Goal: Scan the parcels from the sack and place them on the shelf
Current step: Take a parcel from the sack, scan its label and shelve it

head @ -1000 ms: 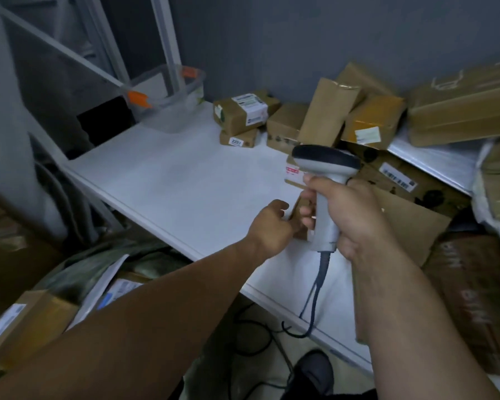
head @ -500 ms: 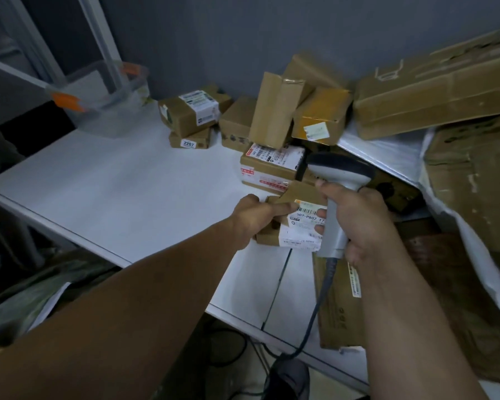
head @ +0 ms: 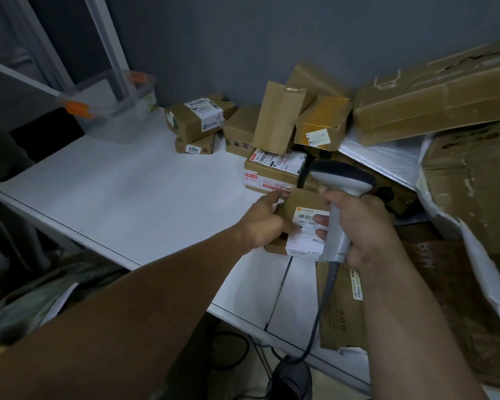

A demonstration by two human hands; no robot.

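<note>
My left hand grips a small brown parcel with a white label, holding it just over the white shelf. My right hand holds a grey handheld scanner by its handle, right of the parcel, its head above the parcel's far edge. The scanner's cable hangs down past the shelf's front edge. At lower left lies the greenish sack, partly hidden by my left arm.
Several brown parcels are piled at the back of the shelf, among them a labelled box just behind the held one and a box marked 2207. A clear plastic tub stands back left. Large cardboard boxes crowd the right.
The view has swung right and closer to the shelf. The small parcel in my left hand has come into sight beside the scanner and stays close under its head.
</note>
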